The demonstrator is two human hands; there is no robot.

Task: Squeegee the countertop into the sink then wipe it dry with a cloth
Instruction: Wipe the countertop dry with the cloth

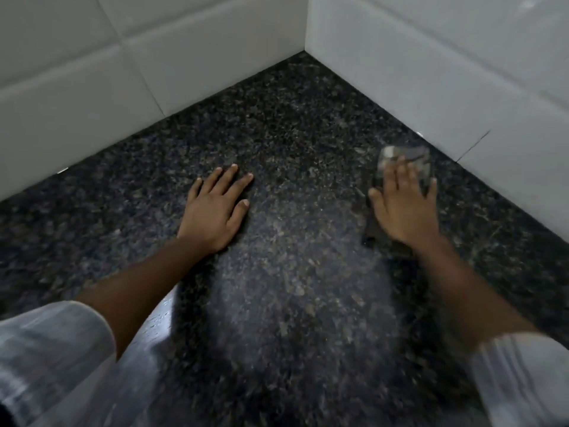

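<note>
Near the tiled corner, the right hand point(403, 204) presses spread fingers on what looks like a blurred cloth point(400, 158), the left hand point(215, 208) lies flat and empty on the surface point(292, 124), and hurried strokes could leave damp streaks.

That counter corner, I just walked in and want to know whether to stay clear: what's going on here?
A person is wiping the dark granite countertop near the white-tiled wall corner. The right hand presses flat on a blurred cloth, apparently mid-wipe. The left hand lies flat and empty on the stone, as if bracing. No squeegee or sink is in view.
</note>
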